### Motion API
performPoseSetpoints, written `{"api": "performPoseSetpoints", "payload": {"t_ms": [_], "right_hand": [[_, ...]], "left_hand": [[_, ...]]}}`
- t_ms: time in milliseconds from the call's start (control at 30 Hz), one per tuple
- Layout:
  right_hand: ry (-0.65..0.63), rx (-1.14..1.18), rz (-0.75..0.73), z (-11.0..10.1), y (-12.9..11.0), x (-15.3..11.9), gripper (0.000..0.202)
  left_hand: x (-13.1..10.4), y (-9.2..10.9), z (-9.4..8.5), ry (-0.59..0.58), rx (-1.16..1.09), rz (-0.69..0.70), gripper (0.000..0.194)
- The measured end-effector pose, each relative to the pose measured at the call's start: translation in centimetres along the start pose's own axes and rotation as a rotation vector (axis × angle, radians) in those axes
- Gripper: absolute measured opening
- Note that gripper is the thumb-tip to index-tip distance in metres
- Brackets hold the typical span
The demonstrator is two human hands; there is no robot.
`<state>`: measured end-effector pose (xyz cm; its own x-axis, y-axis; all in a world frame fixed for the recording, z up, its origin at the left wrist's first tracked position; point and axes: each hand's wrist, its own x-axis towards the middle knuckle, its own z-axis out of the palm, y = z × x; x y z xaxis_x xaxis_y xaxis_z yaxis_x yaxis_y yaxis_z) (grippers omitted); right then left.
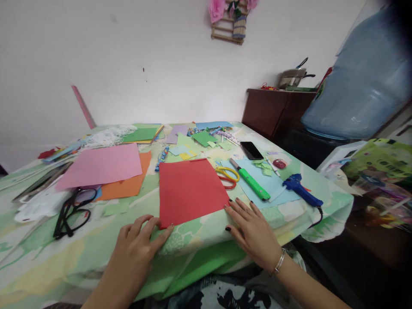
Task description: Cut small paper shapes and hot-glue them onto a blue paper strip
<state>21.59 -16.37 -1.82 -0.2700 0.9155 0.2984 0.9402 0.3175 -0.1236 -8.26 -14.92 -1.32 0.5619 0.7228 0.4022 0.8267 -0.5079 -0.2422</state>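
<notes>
A sheet of red paper (191, 189) lies on the table right in front of me. My left hand (138, 244) is at its near left corner, fingers bent and thumb apart, with index finger and thumb touching the edge. My right hand (252, 229) is spread flat on the tablecloth, its fingertips touching the near right corner. Scissors with yellow and red handles (230, 175) lie partly hidden under the sheet's right side. To the right are a green utility knife (254, 183) on light blue paper (280, 199) and a blue glue gun (302, 191).
Pink paper (103, 165) overlaps orange paper (138, 180) on the left, near black glasses (72, 214). A phone (251, 150), paper scraps (186, 152) and white string (107, 136) lie farther back. A large water bottle (357, 81) stands right.
</notes>
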Motion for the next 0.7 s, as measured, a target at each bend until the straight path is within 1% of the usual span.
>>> {"api": "performPoseSetpoints", "payload": {"t_ms": [167, 233, 300, 367, 433, 467, 500, 567, 633, 700], "right_hand": [[0.02, -0.034, -0.052, 0.3, 0.4, -0.2, 0.043], [0.028, -0.056, -0.062, 0.3, 0.3, -0.2, 0.042], [0.037, -0.085, -0.071, -0.1, 0.1, 0.1, 0.04], [0.04, -0.109, -0.121, -0.7, -0.2, 0.8, 0.037], [0.011, -0.101, -0.264, -1.3, -0.7, 1.9, 0.035], [-0.021, -0.086, -0.359, -1.6, -1.0, 2.5, 0.035], [-0.059, -0.067, -0.45, -1.7, -1.3, 3.1, 0.036], [-0.114, -0.042, -0.578, -1.8, -1.8, 4.2, 0.042], [-0.123, -0.039, -0.642, -1.6, -2.3, 4.9, 0.049], [-0.118, -0.044, -0.67, -1.3, -2.6, 5.3, 0.054]], "left_hand": [[-1.8, -1.0, 0.2, 0.016, -0.03, -0.043, 0.064], [-2.3, -1.4, 0.4, 0.02, -0.037, -0.036, 0.064], [-2.3, -1.6, 0.4, 0.044, -0.044, -0.019, 0.059], [-1.8, -1.4, 0.1, 0.087, -0.074, -0.001, 0.051], [-0.5, -0.9, -0.4, 0.112, -0.123, 0.05, 0.044], [0.3, -0.6, -0.6, 0.102, -0.154, 0.116, 0.041], [1.1, -0.2, -0.7, 0.064, -0.179, 0.185, 0.04], [2.7, 0.6, -0.7, -0.035, -0.195, 0.29, 0.032], [3.6, 1.3, -0.3, -0.055, -0.162, 0.266, 0.031], [3.7, 1.9, 0.5, -0.037, -0.135, 0.238, 0.032]]}}
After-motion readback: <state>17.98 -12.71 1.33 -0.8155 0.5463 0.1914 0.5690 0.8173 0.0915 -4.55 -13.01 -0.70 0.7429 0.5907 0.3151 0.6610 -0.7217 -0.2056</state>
